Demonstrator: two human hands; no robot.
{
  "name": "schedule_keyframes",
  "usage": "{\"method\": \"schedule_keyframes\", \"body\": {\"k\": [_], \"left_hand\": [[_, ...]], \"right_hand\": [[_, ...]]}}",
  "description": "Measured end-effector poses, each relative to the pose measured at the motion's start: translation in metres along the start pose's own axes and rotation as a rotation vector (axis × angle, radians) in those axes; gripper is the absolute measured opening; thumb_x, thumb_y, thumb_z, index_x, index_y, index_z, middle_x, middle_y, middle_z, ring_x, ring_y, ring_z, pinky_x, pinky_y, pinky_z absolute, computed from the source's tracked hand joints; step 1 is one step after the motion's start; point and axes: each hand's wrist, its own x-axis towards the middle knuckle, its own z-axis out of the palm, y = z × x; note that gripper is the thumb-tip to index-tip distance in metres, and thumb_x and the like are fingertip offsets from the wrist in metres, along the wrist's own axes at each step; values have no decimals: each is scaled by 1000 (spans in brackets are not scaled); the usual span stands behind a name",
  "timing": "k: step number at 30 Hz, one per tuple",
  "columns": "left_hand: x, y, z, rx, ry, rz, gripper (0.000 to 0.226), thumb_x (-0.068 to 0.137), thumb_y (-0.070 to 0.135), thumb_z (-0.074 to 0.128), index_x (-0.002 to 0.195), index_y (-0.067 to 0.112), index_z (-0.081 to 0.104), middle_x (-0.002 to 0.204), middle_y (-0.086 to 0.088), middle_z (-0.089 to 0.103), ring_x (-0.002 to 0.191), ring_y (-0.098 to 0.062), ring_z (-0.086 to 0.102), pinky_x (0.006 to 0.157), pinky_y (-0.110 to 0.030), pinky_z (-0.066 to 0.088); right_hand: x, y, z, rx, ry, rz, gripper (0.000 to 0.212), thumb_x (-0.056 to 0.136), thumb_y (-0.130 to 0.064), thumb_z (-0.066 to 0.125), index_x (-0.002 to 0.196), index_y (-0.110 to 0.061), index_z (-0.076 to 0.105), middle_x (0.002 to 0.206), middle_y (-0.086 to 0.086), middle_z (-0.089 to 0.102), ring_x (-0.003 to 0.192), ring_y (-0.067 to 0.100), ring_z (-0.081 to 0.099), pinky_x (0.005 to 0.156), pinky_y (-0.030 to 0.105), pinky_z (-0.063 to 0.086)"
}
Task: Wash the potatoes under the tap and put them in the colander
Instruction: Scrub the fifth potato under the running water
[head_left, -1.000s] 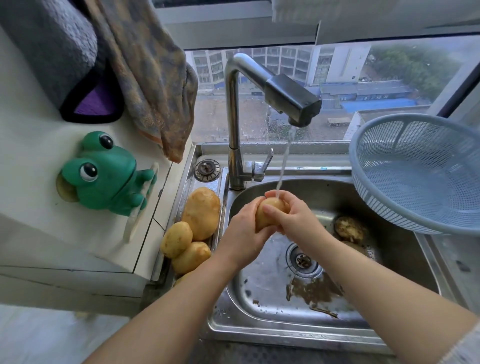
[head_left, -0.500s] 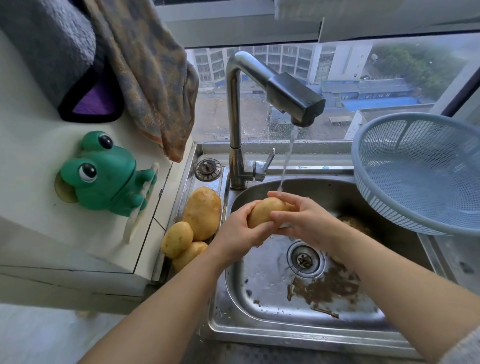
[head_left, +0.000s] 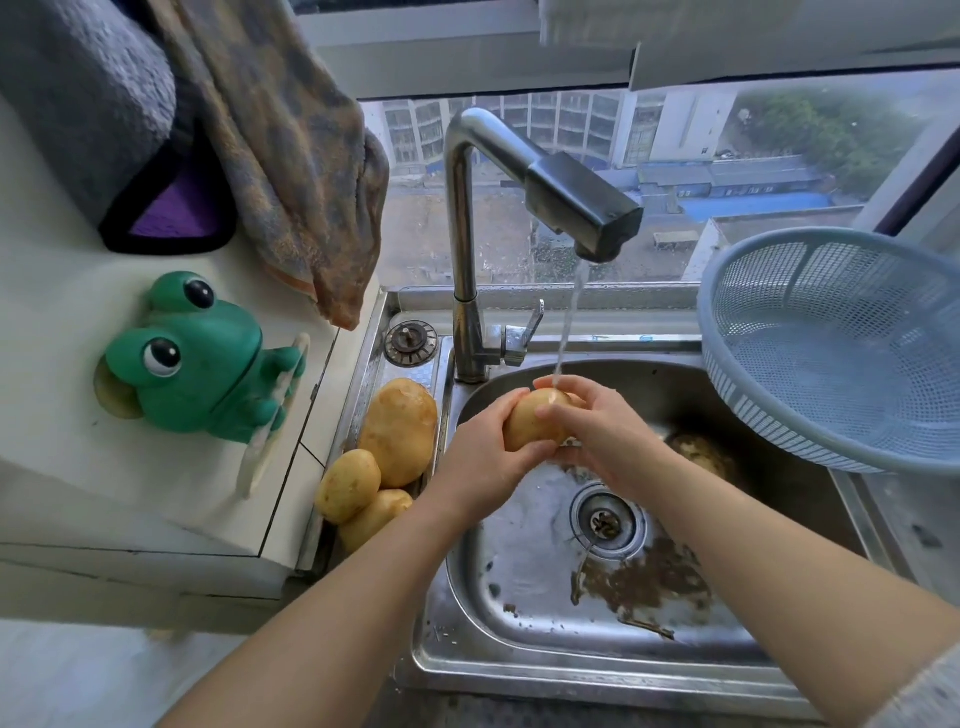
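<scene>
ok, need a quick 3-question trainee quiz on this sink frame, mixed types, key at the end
1. True or false: the colander already holds a potato.
2. Water from the tap lands on: A) the held potato; B) the drain; C) the frog.
3. How many potatoes are visible on the ledge left of the sink?
Key: 1 false; 2 A; 3 three.
</scene>
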Motion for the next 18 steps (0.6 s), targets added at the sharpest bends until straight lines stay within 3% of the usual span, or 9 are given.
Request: {"method": "schedule_keyframes", "body": {"k": [4, 8, 10, 12, 15, 18], "left_hand": [[2, -1, 0, -21, -24, -9, 62, 83, 33, 74, 137, 27, 46, 104, 18, 56, 96, -3, 57, 86, -16, 49], [3, -5, 5, -24, 18, -18, 72, 77, 37, 79, 138, 25, 44, 119, 7, 58, 101, -6, 58, 84, -15, 48], [5, -7, 7, -28, 72, -15, 73, 74, 43, 80, 135, 24, 46, 121, 4, 56, 104, -10, 57, 89, -23, 50], [4, -7, 9, -22, 119, -1, 67, 72, 54, 77, 126, 25, 51, 114, 4, 57, 100, -9, 58, 87, -24, 52], [2, -9, 10, -116, 185, -30, 59, 68, 74, 55, 107, 30, 59, 101, 8, 65, 92, -8, 63, 78, -21, 54], [4, -6, 10, -294, 278, -148, 48, 79, 66, 44, 89, 26, 69, 87, 0, 69, 85, -17, 65, 75, -32, 55]], "right_hand": [[-4, 1, -3, -236, -38, -75, 54, 79, -13, 77, 127, -18, 52, 116, 9, 56, 98, 22, 65, 72, 26, 58], [-7, 1, -1, -404, 53, -204, 47, 81, -30, 75, 124, -20, 59, 107, 2, 64, 97, 16, 65, 80, 29, 58], [-9, 2, 2, -336, 87, -227, 34, 88, -29, 67, 121, -17, 63, 105, 1, 65, 97, 17, 65, 76, 27, 58], [-12, -1, 7, -121, 102, -153, 21, 96, -25, 56, 111, -15, 67, 101, 3, 65, 95, 19, 65, 68, 25, 58], [-13, -2, 9, 71, 121, -25, 24, 101, -21, 47, 104, -12, 70, 105, 13, 65, 91, 23, 64, 64, 29, 59], [-14, -2, 9, 177, 82, 39, 28, 102, -19, 43, 111, -8, 67, 104, 13, 63, 86, 21, 62, 63, 26, 56]]}}
